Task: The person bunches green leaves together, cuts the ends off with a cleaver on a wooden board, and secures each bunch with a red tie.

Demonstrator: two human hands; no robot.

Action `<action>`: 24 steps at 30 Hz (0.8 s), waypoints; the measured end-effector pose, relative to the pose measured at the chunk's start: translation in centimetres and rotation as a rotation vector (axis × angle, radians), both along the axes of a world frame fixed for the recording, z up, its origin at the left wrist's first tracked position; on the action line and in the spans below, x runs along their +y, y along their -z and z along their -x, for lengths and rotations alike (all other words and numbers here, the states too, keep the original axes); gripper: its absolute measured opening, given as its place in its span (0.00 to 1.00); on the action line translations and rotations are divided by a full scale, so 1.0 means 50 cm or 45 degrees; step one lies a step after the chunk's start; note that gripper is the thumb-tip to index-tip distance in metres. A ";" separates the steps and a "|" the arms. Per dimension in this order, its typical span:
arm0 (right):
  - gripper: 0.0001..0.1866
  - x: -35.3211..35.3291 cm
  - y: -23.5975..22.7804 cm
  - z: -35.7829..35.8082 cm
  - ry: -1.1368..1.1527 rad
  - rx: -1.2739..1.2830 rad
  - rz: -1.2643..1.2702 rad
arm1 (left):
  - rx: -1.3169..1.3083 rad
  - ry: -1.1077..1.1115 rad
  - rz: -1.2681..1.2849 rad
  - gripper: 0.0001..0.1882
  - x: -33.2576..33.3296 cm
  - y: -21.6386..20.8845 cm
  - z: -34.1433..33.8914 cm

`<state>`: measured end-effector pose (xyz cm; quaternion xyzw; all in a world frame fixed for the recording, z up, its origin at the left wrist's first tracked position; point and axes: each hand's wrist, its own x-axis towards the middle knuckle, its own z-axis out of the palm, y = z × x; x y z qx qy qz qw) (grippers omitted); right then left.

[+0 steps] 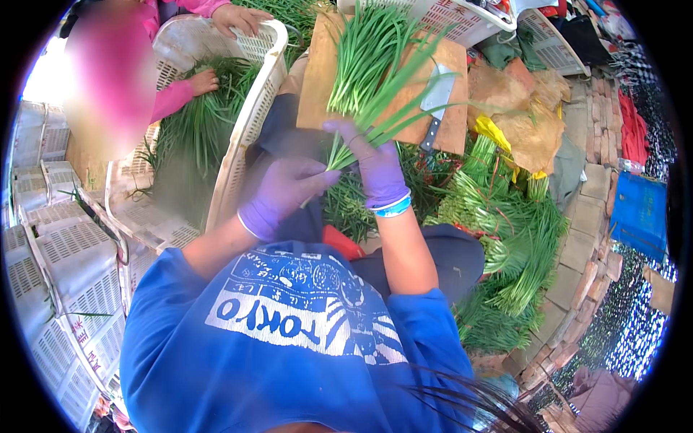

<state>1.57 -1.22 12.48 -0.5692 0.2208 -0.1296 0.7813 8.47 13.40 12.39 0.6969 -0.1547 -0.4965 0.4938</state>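
Both of my hands wear purple gloves. My right hand (374,164) is closed around a small bunch of green chives (397,115), whose leaves fan up and to the right. At the pale lower ends of that bunch, my left hand (289,182) pinches the stems between thumb and fingers. Just beyond my hands, a larger pile of chives (364,65) lies on a wooden cutting board (315,90). A cleaver (437,92) with a black handle rests on the board's right side, its handle toward me.
A white plastic crate (249,126) of chives stands at the left, where another person's hands (204,82) reach in. Tied chive bundles (505,231) lie on the right beside brown paper (520,108). Stacked white crates (79,252) fill the far left. A blue bag (639,214) lies at the right.
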 end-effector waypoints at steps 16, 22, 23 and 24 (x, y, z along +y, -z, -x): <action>0.10 0.110 -0.104 0.103 0.283 -0.182 0.303 | -1.755 0.544 0.354 0.16 0.063 -0.100 0.061; 0.10 0.110 -0.117 0.141 0.414 -0.158 0.382 | -1.699 0.583 0.536 0.13 0.091 -0.102 0.077; 0.10 0.106 -0.119 0.150 0.462 -0.138 0.415 | -1.670 0.595 0.646 0.12 0.097 -0.098 0.077; 0.10 0.100 -0.119 0.159 0.494 -0.151 0.390 | -1.883 0.676 0.647 0.10 0.104 -0.086 0.075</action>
